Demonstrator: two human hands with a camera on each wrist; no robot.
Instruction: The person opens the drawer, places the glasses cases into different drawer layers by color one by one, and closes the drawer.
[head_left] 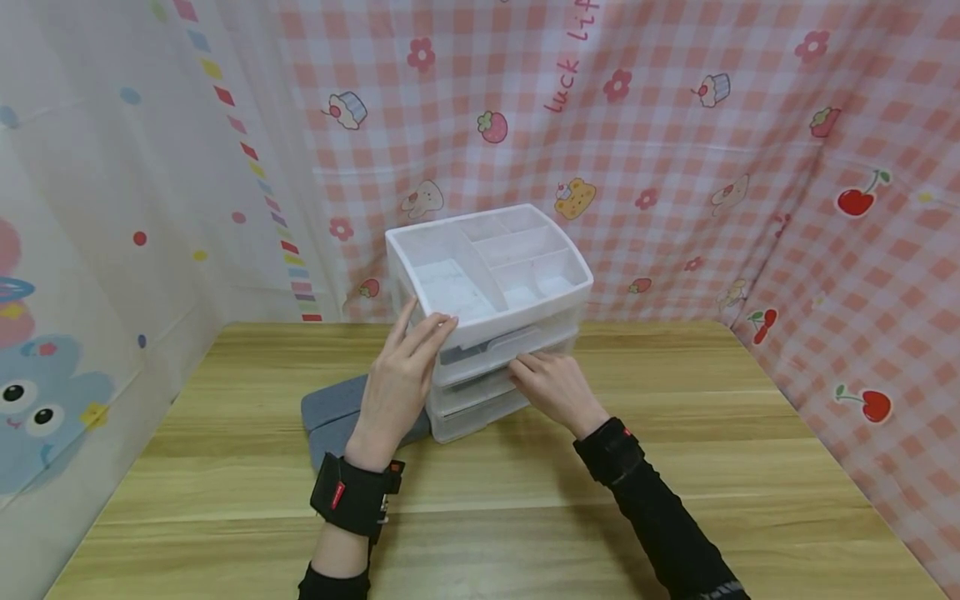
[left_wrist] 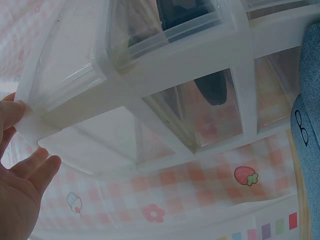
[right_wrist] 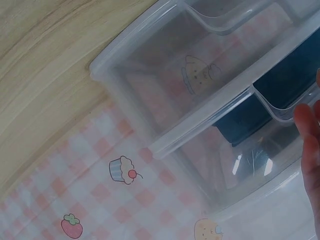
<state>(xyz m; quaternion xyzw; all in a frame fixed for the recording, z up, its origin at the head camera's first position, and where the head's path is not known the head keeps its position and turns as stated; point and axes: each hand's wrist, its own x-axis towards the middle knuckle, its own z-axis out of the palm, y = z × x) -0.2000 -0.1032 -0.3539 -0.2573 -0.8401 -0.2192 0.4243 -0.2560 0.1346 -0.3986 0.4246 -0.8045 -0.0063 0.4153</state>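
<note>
A white plastic drawer organizer (head_left: 510, 321) stands on the table, its divided top tray facing up. My left hand (head_left: 397, 375) holds the tray's front left corner; in the left wrist view the fingers (left_wrist: 45, 172) lie on both sides of that corner. My right hand (head_left: 555, 385) has its fingers curled at the front of a clear drawer (right_wrist: 250, 160). The right wrist view shows fingertips at that drawer's pull notch. A dark blue item (right_wrist: 245, 120) is visible through the clear plastic; its kind cannot be told.
A grey-blue fabric thing (head_left: 333, 412), seemingly folded, lies left of the organizer, partly behind my left hand. The wooden table (head_left: 675, 500) meets a pink checked curtain (head_left: 660, 150) at the back and right, and a white patterned curtain (head_left: 172, 167) at the left.
</note>
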